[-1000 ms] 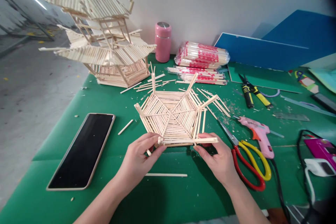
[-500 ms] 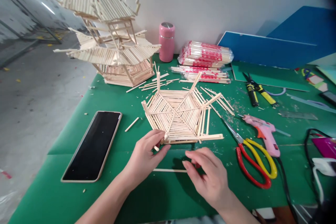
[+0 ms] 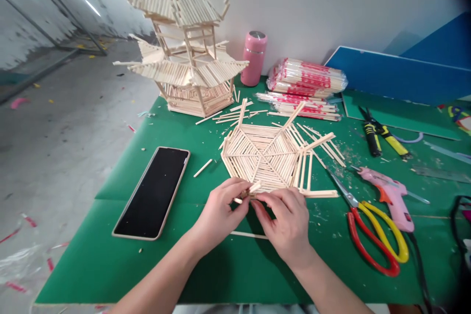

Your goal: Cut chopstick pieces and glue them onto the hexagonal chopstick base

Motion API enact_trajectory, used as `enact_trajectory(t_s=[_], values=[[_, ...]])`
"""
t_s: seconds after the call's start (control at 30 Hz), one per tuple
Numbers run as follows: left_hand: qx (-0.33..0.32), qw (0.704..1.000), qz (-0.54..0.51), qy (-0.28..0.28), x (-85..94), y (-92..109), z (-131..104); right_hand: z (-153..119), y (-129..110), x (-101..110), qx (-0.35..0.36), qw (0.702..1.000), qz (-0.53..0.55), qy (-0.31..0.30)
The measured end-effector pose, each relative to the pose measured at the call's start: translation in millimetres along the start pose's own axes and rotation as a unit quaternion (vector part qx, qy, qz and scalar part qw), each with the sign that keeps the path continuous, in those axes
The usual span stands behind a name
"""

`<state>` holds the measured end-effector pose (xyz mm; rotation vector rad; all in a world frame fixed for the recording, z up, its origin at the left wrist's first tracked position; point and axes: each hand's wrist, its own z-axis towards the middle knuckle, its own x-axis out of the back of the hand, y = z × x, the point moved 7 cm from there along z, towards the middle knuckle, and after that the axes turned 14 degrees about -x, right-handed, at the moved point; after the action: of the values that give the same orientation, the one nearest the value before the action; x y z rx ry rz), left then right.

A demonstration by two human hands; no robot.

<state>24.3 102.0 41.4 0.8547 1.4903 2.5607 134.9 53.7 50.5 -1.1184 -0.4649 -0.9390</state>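
Note:
A hexagonal panel of thin wooden sticks [image 3: 262, 152], with upright stick posts at several corners, lies on the green table. My left hand [image 3: 226, 208] is at its near corner, thumb and fingers pinched on a short wooden stick [image 3: 238, 200]. Close beside it, my right hand [image 3: 285, 218] touches the panel's near edge with thumb and forefinger together; what lies between those fingertips is hidden. A single loose stick [image 3: 250, 234] lies on the table below the hands.
A stick pagoda model [image 3: 189, 66] stands back left, beside a pink flask [image 3: 253, 59] and wrapped chopstick bundles [image 3: 307, 78]. A phone [image 3: 152, 194] lies left. To the right are scissors [image 3: 373, 230], a pink glue gun [image 3: 388, 196] and pliers [image 3: 382, 132].
My right hand has moved up to the panel's near edge, beside my left hand. My left hand stays at the near corner. The whole view has shifted, showing more floor at left.

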Motion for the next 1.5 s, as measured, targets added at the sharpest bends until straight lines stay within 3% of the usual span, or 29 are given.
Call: enact_trajectory(t_s=[0.43,1.5], values=[[0.011,1.0,-0.017,0.0,-1.0,-5,-4,-5,2,-1,0.046,0.999,0.001,0.029],[-0.014,1.0,-0.009,0.004,-5.2,-11,-8,-7,-2,2,0.072,0.996,0.036,0.046]])
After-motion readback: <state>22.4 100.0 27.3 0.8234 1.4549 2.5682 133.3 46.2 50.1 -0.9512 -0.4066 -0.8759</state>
